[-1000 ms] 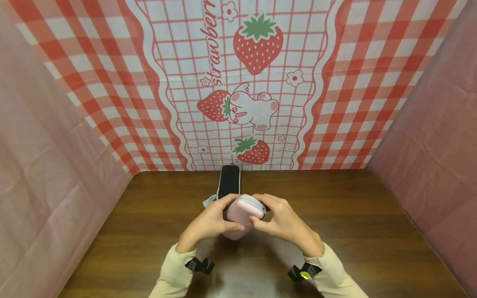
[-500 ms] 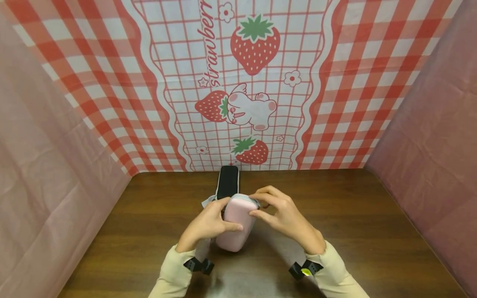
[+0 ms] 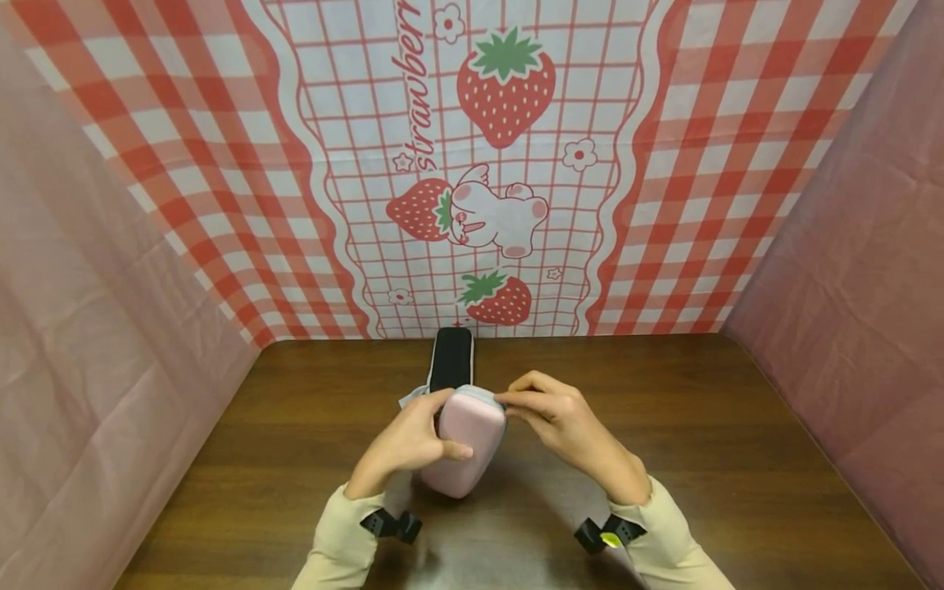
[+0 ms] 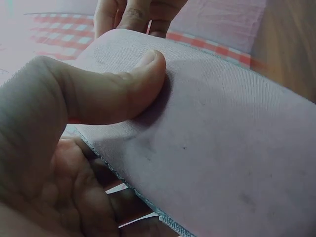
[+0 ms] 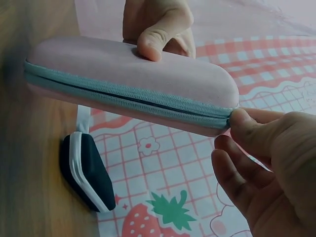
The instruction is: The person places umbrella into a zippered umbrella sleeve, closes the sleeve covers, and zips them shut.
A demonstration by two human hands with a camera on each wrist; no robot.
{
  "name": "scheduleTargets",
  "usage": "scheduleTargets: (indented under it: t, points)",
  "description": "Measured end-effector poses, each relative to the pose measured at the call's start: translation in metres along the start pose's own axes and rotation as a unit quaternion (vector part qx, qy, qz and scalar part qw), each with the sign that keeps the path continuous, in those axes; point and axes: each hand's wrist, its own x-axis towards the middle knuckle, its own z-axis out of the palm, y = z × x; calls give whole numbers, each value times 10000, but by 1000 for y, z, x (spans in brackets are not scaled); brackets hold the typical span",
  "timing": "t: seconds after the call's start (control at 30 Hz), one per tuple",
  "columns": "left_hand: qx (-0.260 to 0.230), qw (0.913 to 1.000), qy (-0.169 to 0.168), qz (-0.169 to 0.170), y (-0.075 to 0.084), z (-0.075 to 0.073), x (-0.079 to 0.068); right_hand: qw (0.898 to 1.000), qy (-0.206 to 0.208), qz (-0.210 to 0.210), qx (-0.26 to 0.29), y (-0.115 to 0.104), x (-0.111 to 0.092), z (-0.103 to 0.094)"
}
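Note:
A pink zippered hard case [image 3: 463, 455] is held up over the table, one end tilted toward me. My left hand [image 3: 407, 434] grips it, thumb [image 4: 126, 94] pressed on the broad pink face and fingers behind. At the case's far end my right hand [image 3: 556, 414] pinches with thumb and fingertips at the end of the zipper. The zipper pull is hidden under those fingertips. In the right wrist view, the grey-green zipper [image 5: 133, 101] runs along the side with a narrow dark gap between its two edges.
Behind the pink case a black zippered case [image 3: 451, 359] with pale trim lies on the brown wooden table [image 3: 664, 442], a grey strap [image 3: 413, 398] at its side. A strawberry-print cloth [image 3: 509, 197] hangs at the back edge, with pink cloth at both sides.
The pink case has tilted, showing more of its broad face, and shifted slightly left. My right thumb has left that face, and the right hand now pinches at the case's far corner.

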Motion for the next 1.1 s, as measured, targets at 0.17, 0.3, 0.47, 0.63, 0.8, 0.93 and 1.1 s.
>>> scheduleTargets:
  t: [0.17, 0.3, 0.47, 0.63, 0.8, 0.93, 1.1]
  points:
    - [-104, 9999, 9, -23, 0, 0, -1, 9999, 10, -10, -153, 0, 0, -1]
    - [-100, 9999, 10, -117, 1, 1, -1, 9993, 42, -69, -370, 0, -2, 0]
    - [80, 9997, 32, -237, 3, 2, -1, 9971, -27, -93, -759, -2, -4, 0]
    - [135, 9994, 121, -282, 5, 2, -2, 9934, -16, -129, -1142, -3, -3, -2]
    - [-81, 9993, 146, -345, 6, 2, -2, 9920, -11, -167, -1249, -3, -3, -5]
    - [-208, 9989, 195, -362, 7, 1, -2, 9914, -1, -291, -1280, 0, -3, -5]
    - [-413, 9980, 292, -382, 6, 1, -2, 9910, -15, -337, -1298, 1, -3, -6]
